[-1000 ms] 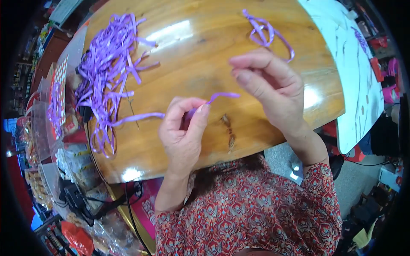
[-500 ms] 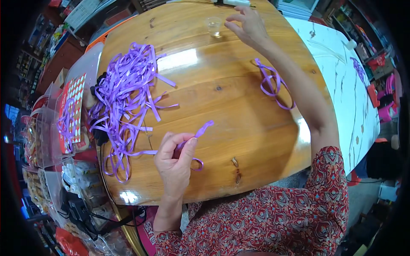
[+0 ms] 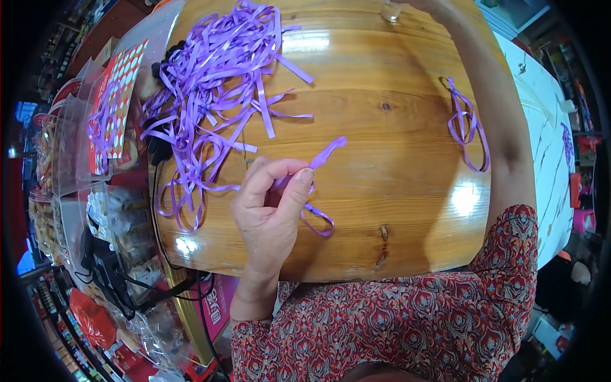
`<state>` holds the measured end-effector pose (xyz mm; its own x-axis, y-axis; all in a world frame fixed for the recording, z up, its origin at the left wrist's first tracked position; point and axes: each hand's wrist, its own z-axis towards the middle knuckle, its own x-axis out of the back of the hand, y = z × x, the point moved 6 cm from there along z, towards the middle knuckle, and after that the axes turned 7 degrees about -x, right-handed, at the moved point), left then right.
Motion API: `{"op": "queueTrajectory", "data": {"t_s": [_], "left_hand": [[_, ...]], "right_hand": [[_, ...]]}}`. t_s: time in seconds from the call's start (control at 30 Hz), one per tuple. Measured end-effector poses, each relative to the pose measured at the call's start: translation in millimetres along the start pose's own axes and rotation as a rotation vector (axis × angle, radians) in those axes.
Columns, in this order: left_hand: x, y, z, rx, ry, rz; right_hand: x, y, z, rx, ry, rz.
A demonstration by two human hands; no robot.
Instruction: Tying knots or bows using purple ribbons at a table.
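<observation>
My left hand (image 3: 270,207) is closed over the near part of the wooden table, pinching a purple ribbon (image 3: 330,151) between thumb and forefinger. The ribbon's folded end sticks up past the fingertips, and a small loop hangs below them. A strand runs left from the hand toward a tangled heap of purple ribbons (image 3: 219,70). My right arm stretches across to the far side, where only a bit of my right hand (image 3: 429,5) shows at the top edge, beside a small clear cup (image 3: 390,11); its fingers are mostly cut off.
One looped purple ribbon (image 3: 468,124) lies on the wooden table (image 3: 382,165), left of my right forearm. A white marbled table (image 3: 547,153) adjoins on the right. Along the left stand clear bins, a red card with white dots (image 3: 124,95) and a black strap (image 3: 105,261).
The view has shifted, so the table's far end has left the picture. My right hand is now mostly out of sight beside the cup. My left hand keeps its pinch on the ribbon.
</observation>
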<state>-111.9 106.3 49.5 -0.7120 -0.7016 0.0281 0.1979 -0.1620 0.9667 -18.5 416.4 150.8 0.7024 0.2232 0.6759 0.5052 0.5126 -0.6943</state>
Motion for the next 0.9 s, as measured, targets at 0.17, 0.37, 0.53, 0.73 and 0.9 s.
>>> {"op": "queueTrajectory", "data": {"t_s": [0.17,0.37,0.53,0.73,0.9], "left_hand": [[21.2,-5.9,-10.9,-0.023,0.044,0.122],[2.5,-0.2,-13.8,-0.028,-0.020,0.096],[-1.1,14.7,-23.7,-0.118,-0.052,0.100],[4.0,24.8,-34.3,-0.167,-0.038,0.135],[10.1,26.2,-38.1,-0.223,-0.036,0.181]], "right_hand": [[-35.7,-27.6,-8.1,0.394,0.100,-0.382],[-56.8,-64.1,-168.1,1.011,-0.166,-0.022],[-61.8,-58.4,-200.9,0.953,-0.247,0.028],[-42.6,-62.0,-214.6,0.878,-0.237,0.012],[-33.0,-62.7,-226.8,0.816,-0.235,0.028]]}}
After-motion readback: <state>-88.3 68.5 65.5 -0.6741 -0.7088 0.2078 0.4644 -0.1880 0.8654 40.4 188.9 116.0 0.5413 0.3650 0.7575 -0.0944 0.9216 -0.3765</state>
